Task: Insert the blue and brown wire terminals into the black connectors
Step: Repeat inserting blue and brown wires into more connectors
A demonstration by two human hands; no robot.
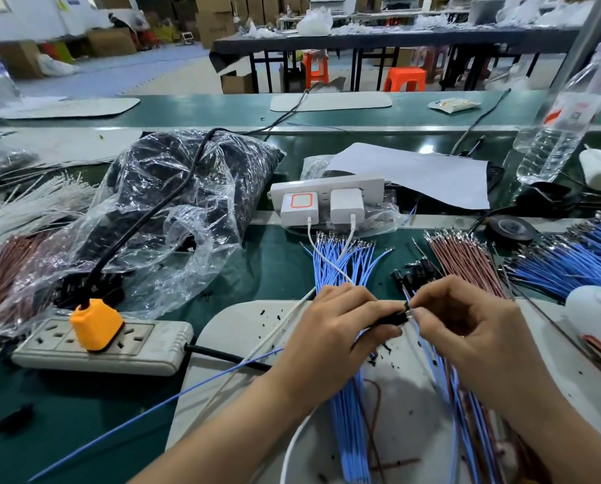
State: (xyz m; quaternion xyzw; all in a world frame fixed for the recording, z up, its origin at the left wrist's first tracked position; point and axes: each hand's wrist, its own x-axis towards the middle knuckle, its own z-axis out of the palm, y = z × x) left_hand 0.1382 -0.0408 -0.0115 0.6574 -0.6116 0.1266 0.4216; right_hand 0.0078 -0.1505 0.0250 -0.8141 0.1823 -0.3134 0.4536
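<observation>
Pinching a black connector (391, 317) at lower centre of the frame, the left hand (330, 330) steadies it; just right, the right hand (466, 323) is clamped on a blue wire (431, 358) near its terminal. Wire looks light and floppy, so gripping close behind the stiff metal tip seems best.

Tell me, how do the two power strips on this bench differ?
The near power strip is greyish, lies flat and carries one orange plug on a thick black cable. The far power strip is white, stands on its edge and holds two white chargers with thin white leads. Both are in use.
</observation>
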